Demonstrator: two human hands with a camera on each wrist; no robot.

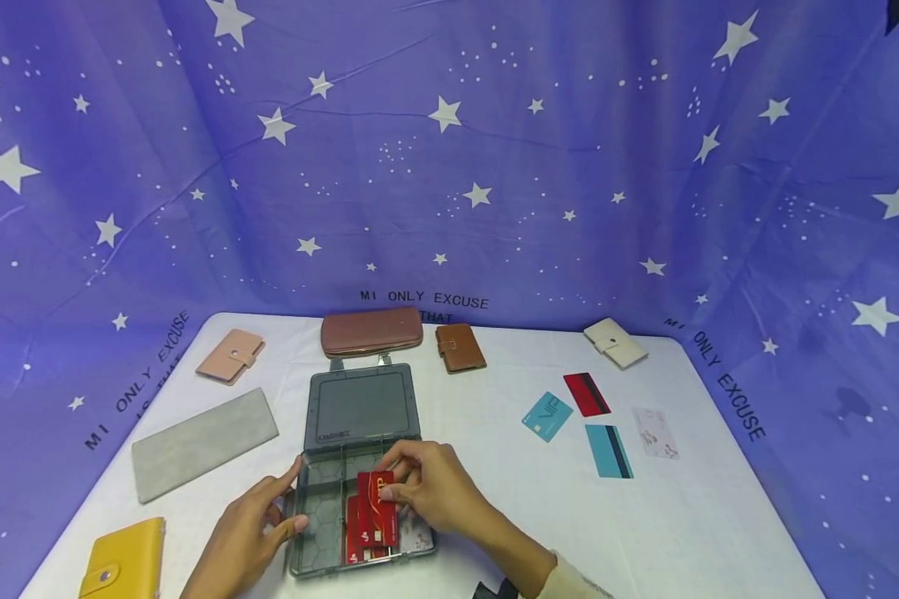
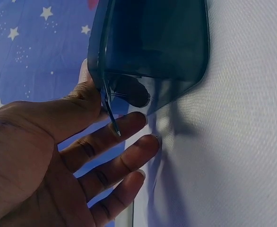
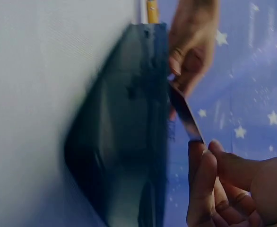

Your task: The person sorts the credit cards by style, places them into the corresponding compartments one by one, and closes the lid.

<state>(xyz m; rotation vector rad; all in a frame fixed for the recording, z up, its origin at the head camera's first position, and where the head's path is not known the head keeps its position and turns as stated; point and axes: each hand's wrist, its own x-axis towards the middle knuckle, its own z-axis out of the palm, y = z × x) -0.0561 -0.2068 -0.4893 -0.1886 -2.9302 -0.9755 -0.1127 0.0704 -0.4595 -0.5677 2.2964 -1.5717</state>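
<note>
Between my right hand's (image 1: 436, 489) thumb and fingers is pinched a red VIP card (image 1: 371, 520), tilted above the middle compartment of a grey see-through plastic box (image 1: 319, 549). In the right wrist view the card (image 3: 188, 116) shows nearly edge-on, past the rim. Another red card (image 1: 353, 532) lies partly behind it in the compartment. A pale floral card (image 1: 419, 539) shows in the right-hand compartment, partly hidden by my hand. My left hand (image 1: 247, 528) rests against the box's left side, thumb and index at the rim, other fingers loosely extended in the left wrist view.
Behind the box lie its open lid (image 1: 363, 403), a maroon wallet (image 1: 370, 331) and a brown wallet (image 1: 460, 348). Pink (image 1: 230, 356), grey (image 1: 206, 445) and yellow (image 1: 123, 557) wallets lie left. Right are several cards, including a blue VIP card (image 1: 547, 416), and a cream wallet (image 1: 616, 343).
</note>
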